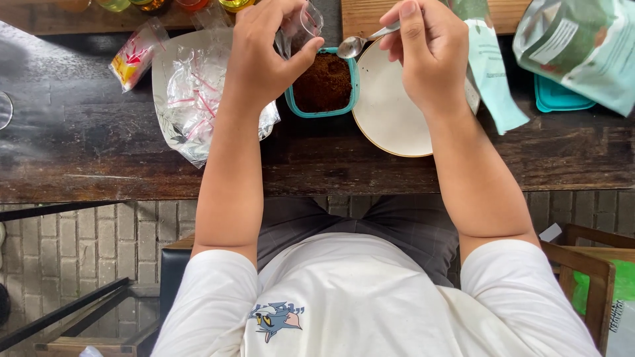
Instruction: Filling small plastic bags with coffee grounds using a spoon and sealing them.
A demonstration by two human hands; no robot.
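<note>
Plastic bags (198, 99) left, plate (387, 109) right — brown-powder tub (322, 82) between.

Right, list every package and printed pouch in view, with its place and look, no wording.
Small sachet: upper left of the table, clear plastic, red and yellow print.
Pile of clear zip bags: on a pale plate left of the left hand, red seal strips.
Pale mint pouch: hangs by the right hand, long and flat.
Green and white pouch: upper right corner, glossy, over a teal lid.
</note>
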